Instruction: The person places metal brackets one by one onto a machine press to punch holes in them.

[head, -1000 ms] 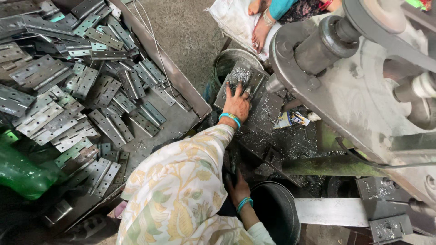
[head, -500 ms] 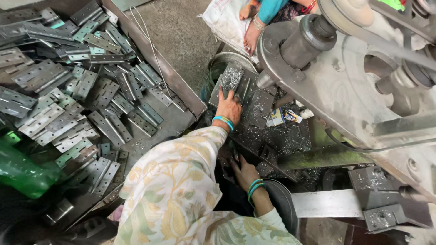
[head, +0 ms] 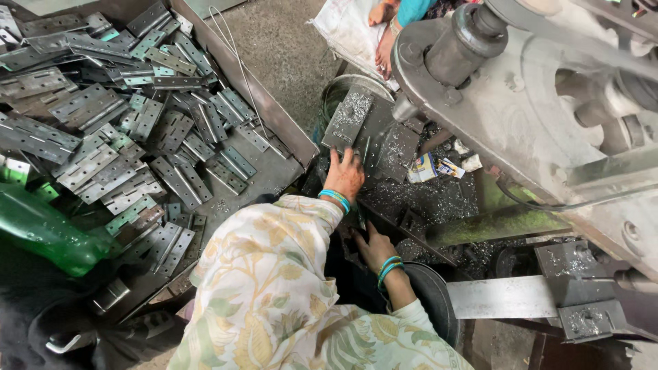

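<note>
Grey steel hinge plate (head: 347, 120) under my left hand (head: 345, 175), fingers flat, right hand (head: 375, 248) open near machine bed (head: 439, 199), hinges (head: 137, 130) piled left.

Grey hinges (head: 137, 123), green bottle (head: 48, 233), floral sleeve (head: 274, 274).

Hinge plate (head: 347, 120): flat grey metal leaf, dusted with shiny swarf, tilted, lying on dark work surface just below machine nose, its lower end under left hand (head: 345, 175) fingertips. Second plate (head: 396, 149): similar, swarf-covered, just right of first. Right hand (head: 373, 248): low, on dark edge beside black round bin (head: 439, 308).
</note>
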